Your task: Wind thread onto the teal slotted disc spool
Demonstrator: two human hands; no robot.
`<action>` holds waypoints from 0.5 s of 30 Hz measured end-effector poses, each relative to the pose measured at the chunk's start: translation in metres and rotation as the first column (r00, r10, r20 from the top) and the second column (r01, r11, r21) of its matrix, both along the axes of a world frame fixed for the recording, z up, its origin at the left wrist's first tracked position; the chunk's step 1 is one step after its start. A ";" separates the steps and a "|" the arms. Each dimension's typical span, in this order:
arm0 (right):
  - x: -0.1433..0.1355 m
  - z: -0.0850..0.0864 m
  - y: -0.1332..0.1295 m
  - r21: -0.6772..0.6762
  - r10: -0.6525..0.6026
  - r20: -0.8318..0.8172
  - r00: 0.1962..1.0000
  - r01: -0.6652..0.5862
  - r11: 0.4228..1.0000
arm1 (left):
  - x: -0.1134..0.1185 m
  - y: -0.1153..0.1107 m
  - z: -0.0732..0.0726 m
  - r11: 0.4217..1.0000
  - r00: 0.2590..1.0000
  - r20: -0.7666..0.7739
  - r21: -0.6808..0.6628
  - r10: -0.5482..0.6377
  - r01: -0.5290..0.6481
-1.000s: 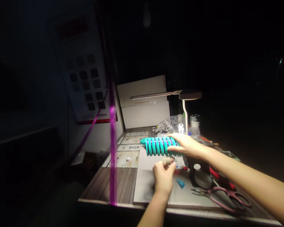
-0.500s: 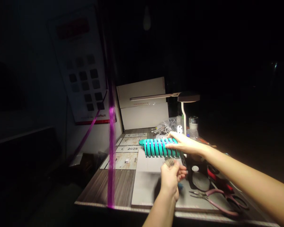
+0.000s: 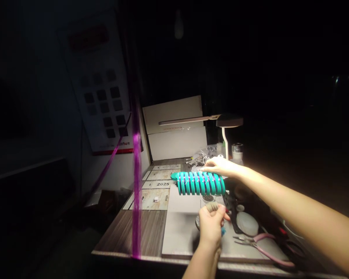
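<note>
A teal ribbed rack of rings (image 3: 200,183) lies across the lit middle of the desk (image 3: 139,228). My right hand (image 3: 221,166) reaches over its far side, fingers spread towards a heap of clear bags and metal bits (image 3: 205,155); it holds nothing that I can see. My left hand (image 3: 211,224) hovers in front of the rack, fingers pinched on a small grey-brown piece (image 3: 211,206). What that piece is stays too dim to tell.
A white desk lamp (image 3: 228,126) stands behind the rack beside a small jar (image 3: 237,151). Pink-handled pliers (image 3: 261,248) and a round white pad (image 3: 246,223) lie at the right. A purple strand (image 3: 136,186) hangs at the left. Calendar cards (image 3: 159,184) lie on the desk.
My right hand has let go of the teal rack and moved back towards the heap of bags. My left hand has shifted right and nearer to me with the small piece.
</note>
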State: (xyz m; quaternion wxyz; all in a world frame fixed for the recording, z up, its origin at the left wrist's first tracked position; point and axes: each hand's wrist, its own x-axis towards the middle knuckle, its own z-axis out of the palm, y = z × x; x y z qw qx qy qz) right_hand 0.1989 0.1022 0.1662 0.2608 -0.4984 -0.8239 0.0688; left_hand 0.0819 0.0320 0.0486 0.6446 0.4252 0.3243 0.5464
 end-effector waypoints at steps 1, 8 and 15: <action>-0.001 0.000 -0.002 0.036 -0.015 -0.002 1.000 0.015 0.999 | 0.001 0.002 0.000 1.000 1.000 -0.007 0.012 0.016 -0.016; 0.005 -0.028 -0.038 0.073 0.077 0.017 0.997 -0.079 0.994 | -0.001 0.001 -0.004 0.999 0.998 -0.056 0.019 0.027 -0.026; 0.011 -0.031 -0.021 -0.023 0.036 -0.047 0.998 -0.037 0.999 | -0.004 0.009 -0.002 1.000 0.998 -0.068 0.016 -0.014 0.015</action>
